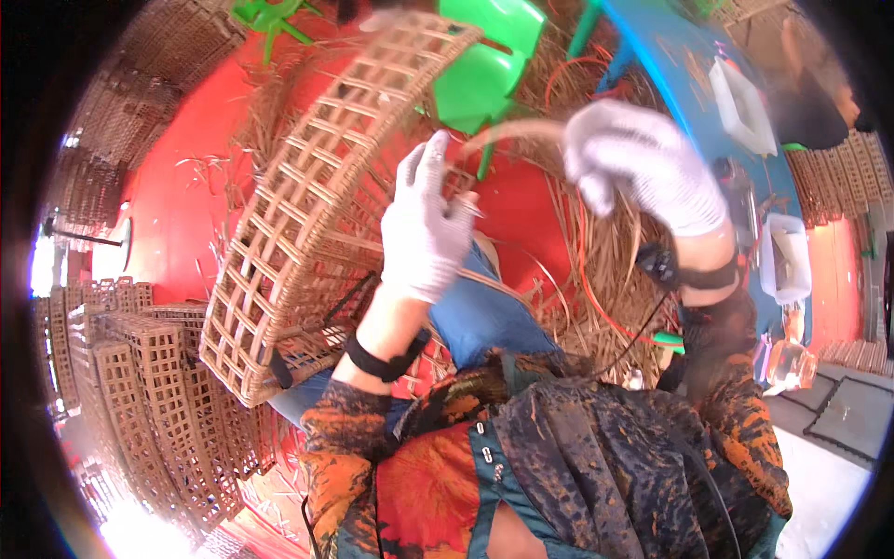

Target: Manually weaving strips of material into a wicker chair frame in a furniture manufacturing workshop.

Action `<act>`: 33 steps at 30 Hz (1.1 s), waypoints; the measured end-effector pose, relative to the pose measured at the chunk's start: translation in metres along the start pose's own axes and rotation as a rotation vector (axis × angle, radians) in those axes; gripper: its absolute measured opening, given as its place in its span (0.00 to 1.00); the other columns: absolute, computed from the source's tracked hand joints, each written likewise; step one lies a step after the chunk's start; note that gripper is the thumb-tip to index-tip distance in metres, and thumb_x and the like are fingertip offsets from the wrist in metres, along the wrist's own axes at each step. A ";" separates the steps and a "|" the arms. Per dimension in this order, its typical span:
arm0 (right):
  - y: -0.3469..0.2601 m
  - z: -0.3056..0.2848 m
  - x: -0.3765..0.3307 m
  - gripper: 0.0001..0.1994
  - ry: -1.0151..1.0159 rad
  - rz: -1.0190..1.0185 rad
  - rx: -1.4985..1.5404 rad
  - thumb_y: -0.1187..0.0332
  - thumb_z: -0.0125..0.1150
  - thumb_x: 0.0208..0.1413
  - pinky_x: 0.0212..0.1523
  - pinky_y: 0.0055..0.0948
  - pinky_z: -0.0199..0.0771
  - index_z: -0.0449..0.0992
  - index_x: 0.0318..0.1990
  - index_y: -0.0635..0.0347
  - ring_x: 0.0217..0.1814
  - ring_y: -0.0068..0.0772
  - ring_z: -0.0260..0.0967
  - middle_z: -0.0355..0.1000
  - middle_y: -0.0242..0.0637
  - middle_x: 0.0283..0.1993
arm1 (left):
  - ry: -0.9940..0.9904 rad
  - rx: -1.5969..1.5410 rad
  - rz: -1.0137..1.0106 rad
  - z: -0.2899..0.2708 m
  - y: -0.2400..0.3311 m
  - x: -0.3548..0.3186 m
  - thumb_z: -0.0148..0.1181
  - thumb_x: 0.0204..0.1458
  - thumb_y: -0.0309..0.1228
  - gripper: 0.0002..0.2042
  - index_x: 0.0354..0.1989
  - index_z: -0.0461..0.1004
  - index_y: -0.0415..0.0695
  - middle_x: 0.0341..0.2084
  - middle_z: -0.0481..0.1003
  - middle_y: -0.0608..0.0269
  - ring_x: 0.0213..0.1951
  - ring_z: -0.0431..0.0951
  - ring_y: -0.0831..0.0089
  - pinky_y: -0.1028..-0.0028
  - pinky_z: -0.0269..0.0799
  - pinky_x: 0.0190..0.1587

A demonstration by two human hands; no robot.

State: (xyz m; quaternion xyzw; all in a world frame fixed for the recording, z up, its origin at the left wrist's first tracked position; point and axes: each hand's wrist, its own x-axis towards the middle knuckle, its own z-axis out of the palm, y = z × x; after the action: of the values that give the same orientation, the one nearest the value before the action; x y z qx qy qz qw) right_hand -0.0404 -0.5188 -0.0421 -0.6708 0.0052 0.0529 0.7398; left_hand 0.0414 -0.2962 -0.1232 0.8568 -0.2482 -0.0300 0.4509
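Note:
A large woven basket (307,205) with an open lattice of tan strips leans across my lap, tilted on its side. My left hand (426,224), in a white knit glove, is beside its near edge with the fingers stretched up and the thumb apart. Farther right, my gloved right hand (643,168) is raised and smeared by motion, its fingers curled around one end of a tan weaving strip (517,128). That strip arcs leftward toward my left fingertips; whether it touches them I cannot tell. The basket's inside is partly hidden by my left hand and forearm.
Stacked woven baskets (140,382) stand at the left. A green plastic chair (480,79) is ahead. Loose tan strips (605,279) litter the red floor (177,186). At the right, a blue table (670,56) carries white bins (787,256); another person (810,102) is beyond it.

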 end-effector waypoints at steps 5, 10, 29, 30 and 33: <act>0.012 0.037 0.011 0.09 -0.248 0.077 -0.108 0.71 0.48 0.62 0.32 0.25 0.76 0.73 0.40 0.67 0.30 0.26 0.74 0.74 0.39 0.34 | -0.077 0.197 0.390 -0.005 0.015 -0.006 0.56 0.44 0.26 0.31 0.62 0.61 0.49 0.47 0.71 0.48 0.36 0.78 0.52 0.63 0.76 0.35; 0.020 0.044 0.008 0.12 -0.335 -0.073 0.335 0.75 0.45 0.62 0.44 0.31 0.75 0.71 0.49 0.71 0.41 0.36 0.74 0.73 0.45 0.43 | -0.109 -0.107 0.068 0.005 -0.012 -0.015 0.47 0.52 0.26 0.14 0.46 0.74 0.45 0.34 0.76 0.46 0.37 0.77 0.49 0.60 0.73 0.40; 0.009 0.071 0.058 0.09 0.076 -0.260 -0.075 0.67 0.49 0.63 0.16 0.17 0.51 0.71 0.41 0.63 0.16 0.13 0.56 0.65 0.26 0.20 | -0.223 0.373 -0.027 -0.005 -0.026 -0.056 0.56 0.51 0.34 0.23 0.56 0.65 0.41 0.44 0.73 0.47 0.42 0.76 0.51 0.63 0.74 0.42; 0.022 0.066 0.068 0.09 0.093 -0.178 -0.133 0.66 0.50 0.63 0.16 0.17 0.53 0.71 0.41 0.63 0.16 0.13 0.56 0.65 0.26 0.20 | -0.257 0.336 0.010 -0.029 -0.011 -0.061 0.57 0.51 0.34 0.23 0.55 0.67 0.41 0.43 0.74 0.48 0.40 0.76 0.51 0.63 0.74 0.41; 0.098 0.033 0.105 0.08 0.105 -0.039 -0.345 0.66 0.55 0.60 0.20 0.17 0.60 0.74 0.38 0.61 0.20 0.14 0.60 0.67 0.26 0.23 | -0.239 0.194 0.232 -0.080 0.010 -0.059 0.59 0.50 0.33 0.19 0.51 0.72 0.41 0.40 0.75 0.51 0.36 0.78 0.55 0.66 0.75 0.39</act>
State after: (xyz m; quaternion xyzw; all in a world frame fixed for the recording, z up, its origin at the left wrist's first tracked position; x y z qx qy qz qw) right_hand 0.0533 -0.4689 -0.1437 -0.7895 0.0217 0.0037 0.6133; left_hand 0.0078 -0.2134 -0.0784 0.8522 -0.3989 -0.0556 0.3340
